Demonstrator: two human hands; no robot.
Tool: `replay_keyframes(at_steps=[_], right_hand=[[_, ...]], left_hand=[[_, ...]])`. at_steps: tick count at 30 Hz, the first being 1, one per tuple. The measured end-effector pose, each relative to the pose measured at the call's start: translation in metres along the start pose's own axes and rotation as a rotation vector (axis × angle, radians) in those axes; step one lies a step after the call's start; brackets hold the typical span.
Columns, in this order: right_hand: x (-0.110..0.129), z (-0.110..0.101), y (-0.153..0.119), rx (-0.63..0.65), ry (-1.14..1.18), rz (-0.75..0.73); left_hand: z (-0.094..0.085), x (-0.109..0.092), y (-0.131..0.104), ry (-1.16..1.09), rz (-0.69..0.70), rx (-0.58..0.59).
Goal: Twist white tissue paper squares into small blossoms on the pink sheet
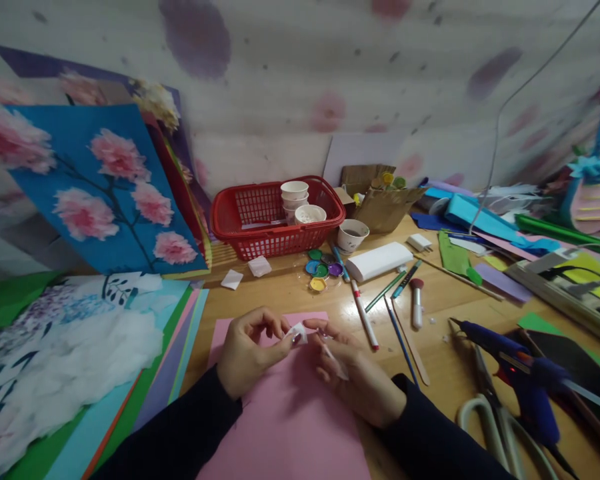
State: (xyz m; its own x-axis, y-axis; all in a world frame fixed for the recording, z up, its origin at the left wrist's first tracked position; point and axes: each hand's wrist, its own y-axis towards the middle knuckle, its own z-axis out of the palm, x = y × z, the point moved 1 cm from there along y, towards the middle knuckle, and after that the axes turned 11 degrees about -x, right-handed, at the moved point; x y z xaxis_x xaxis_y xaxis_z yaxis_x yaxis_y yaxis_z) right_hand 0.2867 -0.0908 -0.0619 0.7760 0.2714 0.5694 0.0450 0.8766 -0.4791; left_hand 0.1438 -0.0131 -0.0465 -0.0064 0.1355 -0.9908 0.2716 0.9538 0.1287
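My left hand (253, 350) is closed in a pinch on a small folded piece of white tissue paper (299, 330), with something dark at its near edge that I cannot make out. Facing it, my right hand (363, 383) has its fingers curled, and a second white tissue piece (337, 365) is tucked against them. The right fingertips come close to the first piece; whether they touch it is unclear. Both hands are above a pink sheet of paper (290, 420) lying on the wooden table. Two more white tissue squares, a flat one (232, 279) and a crumpled one (259, 267), lie beyond the left hand.
Behind stands a red basket (275, 233) with paper cups, near a paint palette (320, 270). Markers, a makeup brush (417, 303), scissors (495, 427) and a blue glue gun (510, 360) lie right. Stacked coloured sheets (165, 373) and a blue flower picture (80, 180) occupy the left.
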Motion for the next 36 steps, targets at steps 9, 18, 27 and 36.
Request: replay_keyframes(at_steps=[9, 18, 27, 36], right_hand=[[0.004, 0.005, -0.007, 0.041, -0.268, -0.122], [0.001, 0.003, -0.008, -0.01, -0.37, -0.149], [-0.003, 0.0, -0.007, -0.019, -0.431, -0.211], [0.0, 0.003, -0.007, -0.05, -0.343, -0.243]], left_hand=[[0.003, -0.003, -0.001, -0.154, -0.31, 0.012], [0.005, -0.005, -0.002, -0.215, -0.318, 0.059], [0.007, 0.003, -0.004, -0.166, -0.246, 0.086], [0.005, -0.008, -0.012, 0.222, 0.343, 0.042]])
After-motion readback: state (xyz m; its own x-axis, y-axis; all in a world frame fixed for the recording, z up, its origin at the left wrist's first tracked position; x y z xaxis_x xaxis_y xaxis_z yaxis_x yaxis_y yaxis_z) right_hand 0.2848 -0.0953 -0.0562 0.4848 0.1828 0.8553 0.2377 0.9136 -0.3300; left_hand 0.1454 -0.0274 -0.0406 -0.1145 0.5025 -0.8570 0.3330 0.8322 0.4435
